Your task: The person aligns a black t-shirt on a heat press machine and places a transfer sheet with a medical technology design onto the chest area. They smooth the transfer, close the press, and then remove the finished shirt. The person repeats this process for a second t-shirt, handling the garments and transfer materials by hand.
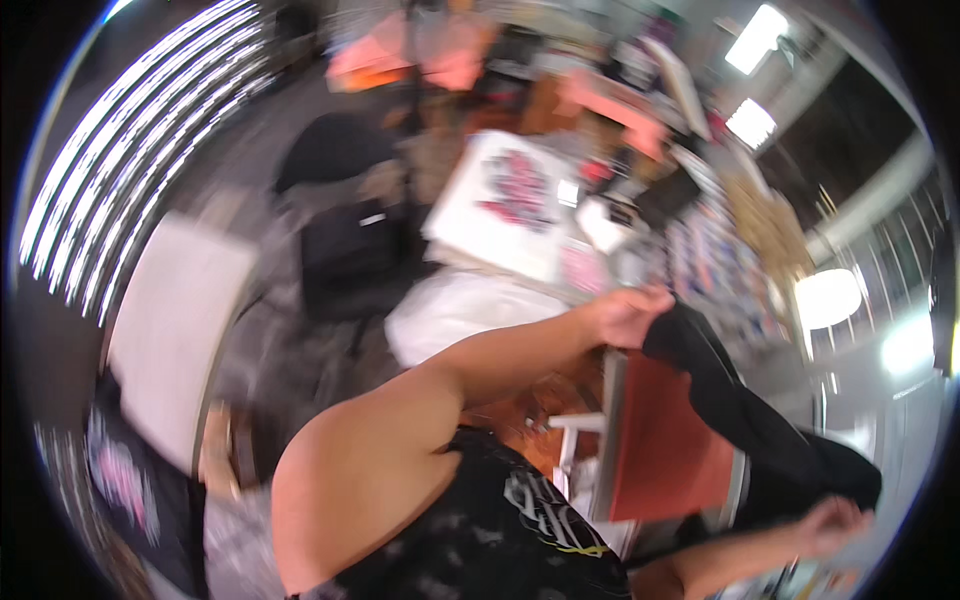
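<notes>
My left hand (630,315) is closed on one end of a black garment (745,410). At the lower right my right hand (835,525) grips its other end. The garment hangs stretched between both hands, over a red panel in a grey metal frame (660,440). My bare left arm (420,410) and black printed shirt (500,540) fill the lower middle. The picture is blurred by motion.
A white garment with a red-pink print (510,195) lies on a table beyond my left hand, with a heap of white cloth (455,310) below it. A black chair (350,240) stands left of them. A white board (170,340) and a black printed shirt (130,490) are at far left.
</notes>
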Demonstrator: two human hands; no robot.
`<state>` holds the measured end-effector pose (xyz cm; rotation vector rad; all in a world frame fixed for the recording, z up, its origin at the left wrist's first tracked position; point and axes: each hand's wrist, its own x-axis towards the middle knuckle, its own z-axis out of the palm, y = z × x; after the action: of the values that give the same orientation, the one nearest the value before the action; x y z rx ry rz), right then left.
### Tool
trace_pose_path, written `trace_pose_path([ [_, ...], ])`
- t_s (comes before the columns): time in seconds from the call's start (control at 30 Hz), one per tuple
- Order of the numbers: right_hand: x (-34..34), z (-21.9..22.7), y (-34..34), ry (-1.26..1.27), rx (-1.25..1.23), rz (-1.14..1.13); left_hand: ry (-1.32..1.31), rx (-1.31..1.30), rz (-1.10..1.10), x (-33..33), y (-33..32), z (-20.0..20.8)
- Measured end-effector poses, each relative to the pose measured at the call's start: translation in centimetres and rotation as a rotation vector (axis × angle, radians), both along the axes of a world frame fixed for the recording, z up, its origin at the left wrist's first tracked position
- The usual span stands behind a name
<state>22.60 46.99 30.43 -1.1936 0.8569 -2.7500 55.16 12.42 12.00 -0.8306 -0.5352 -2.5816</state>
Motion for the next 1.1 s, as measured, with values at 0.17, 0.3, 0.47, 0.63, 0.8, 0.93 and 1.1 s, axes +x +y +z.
trace_pose_path([
  [0.17,11.4,6.9,-19.3,0.122,0.335,0.482,-0.285,0.217,0.653,26.1,-1.1,-0.2],
  [0.3,29.0,11.2,-33.6,0.22,0.492,1.063,-0.445,0.269,1.591,49.9,7.0,9.7],
  [0.47,56.4,11.7,-43.1,0.22,0.692,1.687,-1.708,-0.842,3.031,72.5,21.1,19.2],
  [0.63,80.7,2.4,-40.2,0.234,0.573,2.178,-0.482,0.099,2.627,87.0,35.2,19.8],
  [0.8,94.3,-15.8,-41.7,0.333,1.133,1.774,-0.821,0.493,2.573,89.5,42.7,6.3],
  [0.93,95.8,-29.4,-43.8,0.858,1.31,1.205,-1.249,0.797,2.256,89.8,45.9,-8.4],
  [1.1,89.8,-32.9,-33.5,1.643,0.677,0.993,-3.463,0.555,1.219,80.1,45.6,-17.9],
])
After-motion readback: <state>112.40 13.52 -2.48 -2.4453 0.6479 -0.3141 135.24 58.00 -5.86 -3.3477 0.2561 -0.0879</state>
